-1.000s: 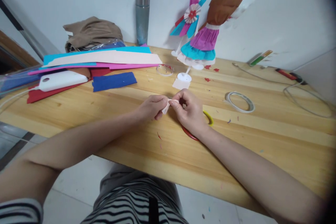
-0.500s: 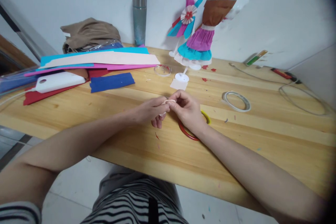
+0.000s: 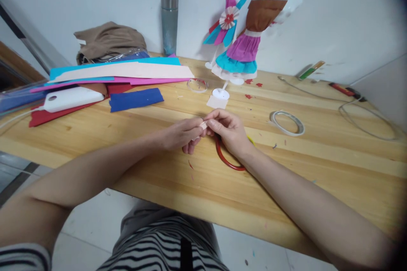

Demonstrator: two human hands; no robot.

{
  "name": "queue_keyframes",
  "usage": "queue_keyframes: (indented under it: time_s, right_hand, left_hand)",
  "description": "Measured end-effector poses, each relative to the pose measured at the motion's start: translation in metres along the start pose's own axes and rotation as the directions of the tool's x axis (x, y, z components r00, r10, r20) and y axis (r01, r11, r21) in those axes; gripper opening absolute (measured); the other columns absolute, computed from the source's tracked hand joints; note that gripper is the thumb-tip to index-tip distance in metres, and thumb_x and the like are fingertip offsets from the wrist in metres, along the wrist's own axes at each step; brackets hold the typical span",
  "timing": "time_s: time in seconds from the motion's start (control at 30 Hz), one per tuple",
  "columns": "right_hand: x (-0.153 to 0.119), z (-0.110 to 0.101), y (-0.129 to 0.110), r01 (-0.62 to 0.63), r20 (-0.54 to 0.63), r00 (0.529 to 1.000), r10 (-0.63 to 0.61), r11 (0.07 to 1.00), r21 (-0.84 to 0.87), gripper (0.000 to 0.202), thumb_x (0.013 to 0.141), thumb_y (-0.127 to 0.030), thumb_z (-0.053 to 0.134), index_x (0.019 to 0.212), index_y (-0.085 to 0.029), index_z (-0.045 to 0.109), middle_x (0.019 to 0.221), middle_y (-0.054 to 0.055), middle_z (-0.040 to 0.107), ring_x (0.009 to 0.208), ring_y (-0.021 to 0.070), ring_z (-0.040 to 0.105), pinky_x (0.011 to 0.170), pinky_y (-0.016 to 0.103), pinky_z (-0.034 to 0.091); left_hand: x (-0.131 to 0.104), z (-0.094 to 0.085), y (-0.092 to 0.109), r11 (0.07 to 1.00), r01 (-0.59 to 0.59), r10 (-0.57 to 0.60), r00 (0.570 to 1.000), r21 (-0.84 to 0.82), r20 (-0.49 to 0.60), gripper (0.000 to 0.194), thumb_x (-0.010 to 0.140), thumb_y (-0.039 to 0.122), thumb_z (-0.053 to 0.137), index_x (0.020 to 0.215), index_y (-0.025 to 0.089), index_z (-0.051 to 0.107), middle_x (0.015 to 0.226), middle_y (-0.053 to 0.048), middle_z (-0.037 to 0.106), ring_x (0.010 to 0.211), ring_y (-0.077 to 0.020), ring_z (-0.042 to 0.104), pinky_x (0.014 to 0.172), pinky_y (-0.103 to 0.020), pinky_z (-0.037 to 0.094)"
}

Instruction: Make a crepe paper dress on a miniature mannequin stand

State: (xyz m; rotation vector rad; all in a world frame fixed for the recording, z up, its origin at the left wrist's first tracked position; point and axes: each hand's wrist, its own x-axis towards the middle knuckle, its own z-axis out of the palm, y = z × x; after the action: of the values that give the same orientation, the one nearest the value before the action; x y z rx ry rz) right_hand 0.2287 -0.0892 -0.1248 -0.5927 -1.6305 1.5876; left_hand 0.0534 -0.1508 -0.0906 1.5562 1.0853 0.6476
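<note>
Over the middle of the table, my left hand [image 3: 186, 132] and my right hand [image 3: 227, 129] meet, both with fingers closed on a small pale pink piece of paper [image 3: 203, 125]. Much of the paper is hidden by the fingers. Under my right hand and wrist lie scissors with a red and yellow handle [image 3: 227, 161]; their blades are out of sight. Just beyond the hands, a pale pink paper piece [image 3: 216, 101] rests by the round white base [image 3: 220, 93] of a dress stand.
Dressed stands [image 3: 254, 25] in crepe paper rise at the back, near a steel bottle [image 3: 169, 19]. Folded coloured paper [image 3: 127, 71], a white power bank-like device [image 3: 74, 98] and a blue strip [image 3: 136, 99] lie left. A tape roll [image 3: 287, 123] and cable [image 3: 359, 129] lie right.
My fingers have shifted slightly on the pale pink paper; its thin curved edge between the fingertips now shows as a flatter, wider bit. The things on the table stay in place.
</note>
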Motion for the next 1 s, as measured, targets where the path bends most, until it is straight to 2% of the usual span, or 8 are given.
queue_keyframes:
  time_s: [0.1,0.2,0.27,0.37,0.6,0.83,1.0]
  right_hand:
    - [0.0,-0.002,0.002,-0.02,0.005,1.0,0.02,1.0,0.02,0.036,0.079,-0.056,0.074,0.082,-0.021,0.064,0.061,-0.002,0.064,0.056,0.0129,0.057,0.057,0.027,0.041]
    - [-0.001,-0.003,-0.002,0.005,0.056,0.998,-0.006,1.0,0.012,0.042,0.079,-0.062,0.07,0.088,-0.022,0.065,0.068,0.001,0.068,0.062,0.0151,0.06,0.059,0.028,0.044]
    - [-0.002,-0.002,-0.006,0.021,0.08,0.997,-0.019,0.999,-0.028,0.039,0.078,-0.058,0.074,0.089,-0.022,0.064,0.073,0.001,0.069,0.066,0.0162,0.063,0.063,0.03,0.046]
    - [-0.003,-0.001,-0.01,0.018,0.056,0.998,-0.013,0.995,-0.094,0.034,0.077,-0.051,0.077,0.085,-0.022,0.061,0.071,0.0,0.068,0.066,0.0161,0.063,0.066,0.031,0.048]
    - [0.001,-0.007,-0.001,-0.026,0.047,0.998,0.031,0.996,-0.089,0.036,0.076,-0.053,0.078,0.081,-0.021,0.063,0.064,-0.002,0.065,0.058,0.0132,0.059,0.058,0.027,0.044]
    - [0.005,-0.012,-0.011,-0.077,0.194,0.977,0.085,0.996,-0.045,0.034,0.073,-0.047,0.081,0.076,-0.02,0.061,0.062,-0.002,0.065,0.054,0.0114,0.056,0.053,0.025,0.042]
    - [0.007,-0.018,-0.012,-0.116,0.317,0.941,0.121,0.993,-0.037,0.035,0.075,-0.049,0.08,0.072,-0.019,0.06,0.053,-0.005,0.058,0.047,0.0087,0.048,0.048,0.022,0.034]
  left_hand:
    - [-0.001,-0.001,0.003,1.0,0.005,-0.005,1.0,0.017,0.03,0.019,0.098,0.028,0.035,0.083,0.019,0.043,0.058,0.006,0.05,0.045,-0.008,0.056,0.043,-0.016,0.045]
    - [-0.001,-0.001,0.007,1.0,0.03,-0.03,0.999,-0.01,0.015,0.021,0.099,0.026,0.032,0.082,0.018,0.042,0.058,0.005,0.05,0.047,-0.0078,0.055,0.044,-0.016,0.046]
    - [0.0,-0.001,0.007,0.998,0.053,-0.053,0.999,-0.022,0.009,0.022,0.099,0.027,0.033,0.081,0.019,0.041,0.058,0.006,0.048,0.046,-0.008,0.056,0.043,-0.017,0.047]
    - [0.001,-0.001,0.005,0.999,0.047,-0.047,0.999,-0.005,0.016,0.02,0.098,0.027,0.035,0.081,0.019,0.041,0.056,0.007,0.049,0.043,-0.0082,0.056,0.042,-0.017,0.046]
    - [-0.002,-0.001,0.008,0.996,0.021,-0.024,0.999,0.086,0.029,0.022,0.098,0.023,0.032,0.077,0.019,0.04,0.056,0.006,0.051,0.045,-0.0074,0.054,0.045,-0.016,0.045]
    - [-0.005,-0.003,0.004,0.974,-0.085,0.068,0.994,0.209,0.089,0.025,0.099,0.029,0.031,0.077,0.021,0.04,0.057,0.004,0.054,0.051,-0.01,0.054,0.053,-0.019,0.044]
    - [-0.01,-0.003,0.012,0.95,-0.144,0.123,0.988,0.276,0.094,0.027,0.097,0.023,0.035,0.074,0.019,0.046,0.056,0.004,0.054,0.056,-0.0086,0.05,0.06,-0.018,0.04]
